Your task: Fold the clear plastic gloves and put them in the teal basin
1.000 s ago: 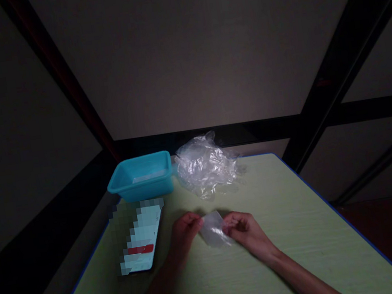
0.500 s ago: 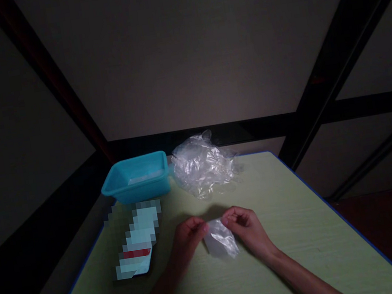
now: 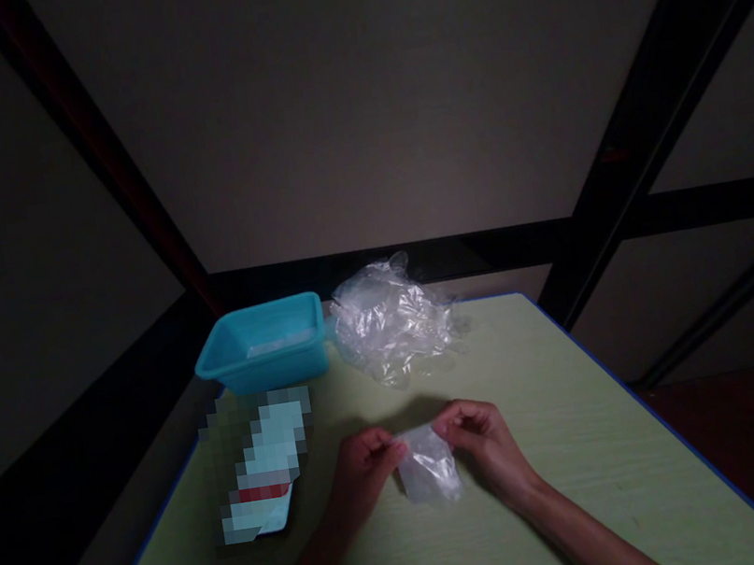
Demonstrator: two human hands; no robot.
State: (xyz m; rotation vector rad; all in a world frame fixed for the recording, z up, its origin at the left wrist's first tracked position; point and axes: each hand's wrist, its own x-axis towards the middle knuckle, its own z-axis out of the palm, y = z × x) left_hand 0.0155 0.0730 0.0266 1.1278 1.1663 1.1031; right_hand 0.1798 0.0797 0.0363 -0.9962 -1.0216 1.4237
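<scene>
Head view: a dim, pale wall (image 3: pixel 352 116) with dark strips fills the background, and against it stands a light greenish-yellow table (image 3: pixel 418 559) edged in blue. At the far edge of the table sits a loose, crumpled heap of clear plastic (image 3: pixel 393 318), shiny where light strikes it. Just left of the heap is a turquoise tub (image 3: pixel 283 369), upright, with something pale on its bottom that is too dim to identify. In front of the tub lies a flat device with a lit screen (image 3: pixel 271 449), partly pixelated, showing a red band. Right of it, the left hand (image 3: pixel 363 473) pinches the upper left corner of a piece of clear film (image 3: pixel 430 475) between thumb and forefinger. The right hand (image 3: pixel 487 445) pinches the upper right corner likewise, its other fingers curled. The film hangs creased between both hands, over the near-middle of the table; whether its lower edge touches the surface cannot be told.
</scene>
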